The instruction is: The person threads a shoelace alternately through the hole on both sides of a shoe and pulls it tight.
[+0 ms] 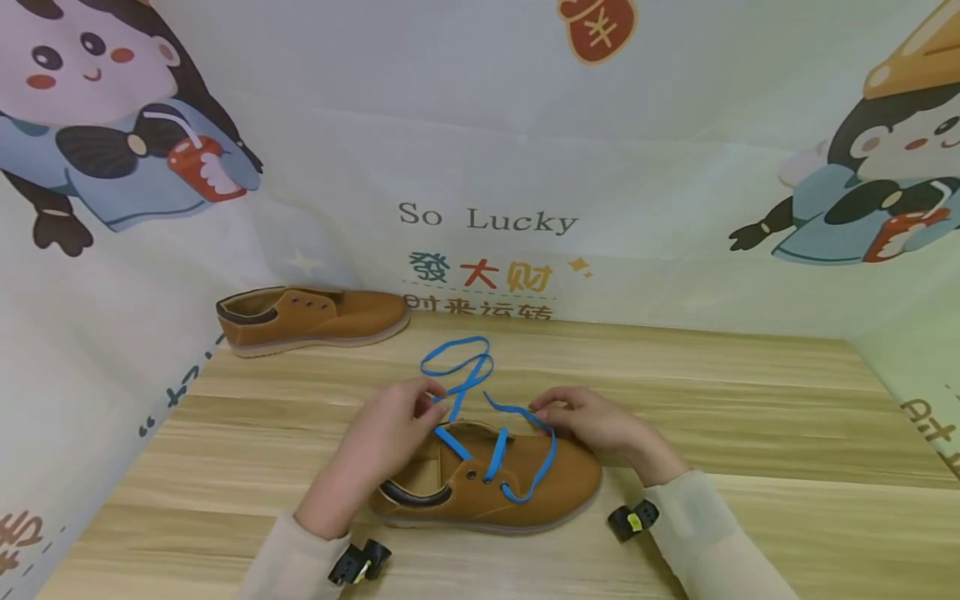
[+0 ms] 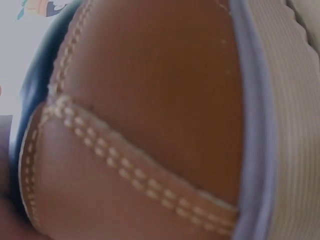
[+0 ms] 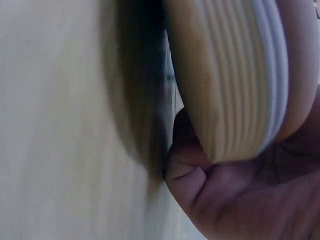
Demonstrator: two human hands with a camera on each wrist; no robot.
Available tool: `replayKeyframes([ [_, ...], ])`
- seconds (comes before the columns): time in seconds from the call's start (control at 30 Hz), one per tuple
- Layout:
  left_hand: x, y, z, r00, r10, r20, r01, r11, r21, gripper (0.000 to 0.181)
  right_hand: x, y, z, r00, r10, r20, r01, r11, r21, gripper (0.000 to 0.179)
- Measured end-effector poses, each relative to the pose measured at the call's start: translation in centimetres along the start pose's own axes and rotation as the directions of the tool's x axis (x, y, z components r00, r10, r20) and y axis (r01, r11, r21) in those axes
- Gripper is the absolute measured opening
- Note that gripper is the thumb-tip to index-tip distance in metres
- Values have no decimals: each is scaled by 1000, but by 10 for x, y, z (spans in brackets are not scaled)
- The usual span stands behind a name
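A brown leather shoe [image 1: 547,467] lies on the table, its toe to the right, with a blue shoelace [image 1: 498,454] threaded through some of its eyelets. At the shoe's opening my left hand [image 1: 393,429] pinches the lace between thumb and fingertips; a loose loop trails beyond it. My right hand [image 1: 596,421], past the toe, pinches the other lace end, and its tip sticks out leftward. Stitched shoe leather [image 2: 150,100] fills the left wrist view. In the right wrist view, curled fingers of the right hand [image 3: 240,195] show beside the ribbed sole [image 3: 225,80].
A second brown shoe [image 1: 322,321], with no lace in its eyelets, stands at the back left of the wooden table [image 1: 712,400]. Printed cloth [image 1: 480,142] hangs behind and at both sides. Small black cameras sit on both wrists.
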State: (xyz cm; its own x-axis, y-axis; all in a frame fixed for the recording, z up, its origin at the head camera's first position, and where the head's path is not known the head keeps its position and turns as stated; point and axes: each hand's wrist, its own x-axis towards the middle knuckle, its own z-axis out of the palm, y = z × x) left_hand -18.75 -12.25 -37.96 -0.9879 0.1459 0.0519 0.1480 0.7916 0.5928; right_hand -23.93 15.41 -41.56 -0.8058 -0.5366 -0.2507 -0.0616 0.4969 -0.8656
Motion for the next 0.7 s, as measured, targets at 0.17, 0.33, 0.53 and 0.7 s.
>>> replayKeyframes([
  [0.17, 0, 0, 3, 1000, 23, -3, -23, 1000, 1, 18, 4, 6, 1, 999, -22, 26, 18, 992, 124, 36],
  [0.33, -1, 0, 3, 1000, 25, 0, -25, 1000, 1, 19, 7, 5, 4, 999, 22, -46, -12, 977, 211, 37],
  [0.53, -1, 0, 1, 1000, 19, 11, -19, 1000, -9, 21, 11, 4, 6, 995, 44, -94, -5, 928, 374, 49],
  [0.7, -1, 6, 1, 999, 31, 29, -30, 999, -16, 22, 7, 6, 3, 990, 102, -99, -27, 822, 569, 66],
])
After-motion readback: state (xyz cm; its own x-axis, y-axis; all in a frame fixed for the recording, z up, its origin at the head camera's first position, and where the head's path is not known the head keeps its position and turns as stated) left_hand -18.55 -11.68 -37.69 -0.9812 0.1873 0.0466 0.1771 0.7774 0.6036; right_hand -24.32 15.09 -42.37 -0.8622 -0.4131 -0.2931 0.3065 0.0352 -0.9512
